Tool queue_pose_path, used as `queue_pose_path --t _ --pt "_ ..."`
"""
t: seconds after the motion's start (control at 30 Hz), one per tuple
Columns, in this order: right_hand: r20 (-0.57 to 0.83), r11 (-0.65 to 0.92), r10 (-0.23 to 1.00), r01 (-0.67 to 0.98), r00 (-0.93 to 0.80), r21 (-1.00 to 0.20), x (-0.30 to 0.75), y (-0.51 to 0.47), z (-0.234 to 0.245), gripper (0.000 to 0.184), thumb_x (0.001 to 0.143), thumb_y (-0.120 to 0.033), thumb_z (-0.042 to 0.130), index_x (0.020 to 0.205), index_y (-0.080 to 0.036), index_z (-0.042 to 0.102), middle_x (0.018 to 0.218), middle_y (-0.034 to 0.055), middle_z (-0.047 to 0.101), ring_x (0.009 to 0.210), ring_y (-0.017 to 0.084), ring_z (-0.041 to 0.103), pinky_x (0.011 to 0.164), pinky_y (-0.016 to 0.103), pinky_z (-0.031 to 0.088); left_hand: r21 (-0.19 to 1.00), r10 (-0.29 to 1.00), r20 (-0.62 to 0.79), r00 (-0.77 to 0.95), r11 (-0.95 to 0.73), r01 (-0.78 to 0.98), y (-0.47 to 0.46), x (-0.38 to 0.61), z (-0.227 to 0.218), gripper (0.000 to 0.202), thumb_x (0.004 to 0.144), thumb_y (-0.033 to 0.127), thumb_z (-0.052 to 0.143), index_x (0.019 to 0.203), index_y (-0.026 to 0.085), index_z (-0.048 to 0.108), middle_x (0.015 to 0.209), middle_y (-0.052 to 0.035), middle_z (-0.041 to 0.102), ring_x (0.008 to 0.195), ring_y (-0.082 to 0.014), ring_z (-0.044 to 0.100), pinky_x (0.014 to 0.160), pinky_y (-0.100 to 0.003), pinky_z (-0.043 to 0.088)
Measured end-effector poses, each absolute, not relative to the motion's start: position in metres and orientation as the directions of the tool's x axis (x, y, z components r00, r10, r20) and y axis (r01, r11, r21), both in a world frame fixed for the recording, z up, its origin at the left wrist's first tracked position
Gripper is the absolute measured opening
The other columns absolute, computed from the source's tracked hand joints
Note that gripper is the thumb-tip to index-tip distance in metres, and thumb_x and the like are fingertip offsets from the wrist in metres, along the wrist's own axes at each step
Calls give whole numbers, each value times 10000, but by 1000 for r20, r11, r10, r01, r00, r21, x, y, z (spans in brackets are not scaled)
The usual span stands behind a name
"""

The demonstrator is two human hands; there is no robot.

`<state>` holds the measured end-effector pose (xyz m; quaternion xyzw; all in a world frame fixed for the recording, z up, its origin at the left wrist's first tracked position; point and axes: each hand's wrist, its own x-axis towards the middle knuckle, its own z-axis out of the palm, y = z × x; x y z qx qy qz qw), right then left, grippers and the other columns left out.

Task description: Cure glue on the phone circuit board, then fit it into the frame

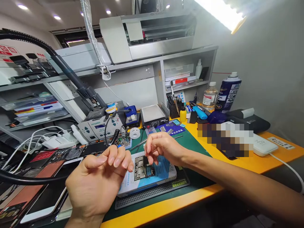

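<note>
My left hand [99, 180] is raised at the lower middle, palm turned up, its fingers loosely bent with no object visible in them. My right hand [161, 145] reaches in from the right, its fingers loosely curled and hanging above a phone circuit board [139, 171]. Nothing shows between those fingers, though they partly cover the board. Beneath the board lies a blue-and-white box [163, 179], which rests on a dark perforated tray [152, 193]. Both hands appear apart from the board. Tweezers [137, 145] lie behind the box.
A green mat [197, 155] covers part of the yellow table [213, 191]. Phones and phone parts [54, 186] crowd the left side. Behind stand a rework station [102, 126], a solder spool [135, 133] and a hot plate [154, 115]. A white power bank [263, 145] lies right.
</note>
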<state>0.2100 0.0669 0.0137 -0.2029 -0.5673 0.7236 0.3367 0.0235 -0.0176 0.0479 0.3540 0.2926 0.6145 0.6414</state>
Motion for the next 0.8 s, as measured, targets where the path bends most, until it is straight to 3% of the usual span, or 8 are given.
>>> queue_pose_path --t 0.2,0.37,0.63,0.8 --pt "154 -138 714 -352 -683 -926 213 62 18 282 922 -309 654 721 -125 579 704 -21 624 553 71 585 440 166 438 554 991 19 135 102 -826 -15 42 44 189 608 199 520 592 182 332 642 35 292 625 -111 374 617 -250 430" --pt "135 -247 712 -425 -690 -871 213 60 22 49 627 -91 578 604 -133 583 685 25 623 556 146 631 418 214 436 463 986 39 160 124 -878 -13 46 40 224 619 224 510 612 188 288 648 32 268 641 -119 347 632 -255 395" --pt "25 -516 633 -445 -774 -732 218 63 34 44 580 -202 527 589 -162 513 633 45 527 561 160 538 459 248 410 408 978 71 197 152 -900 -14 48 37 235 643 225 500 636 190 268 660 24 277 657 -128 337 654 -267 366" --pt "11 -606 584 -445 -812 -659 222 66 35 74 578 -235 514 593 -164 497 627 27 464 536 136 459 448 234 358 397 973 80 215 167 -903 -9 50 37 244 645 227 502 634 191 261 657 23 277 656 -129 330 655 -266 358"
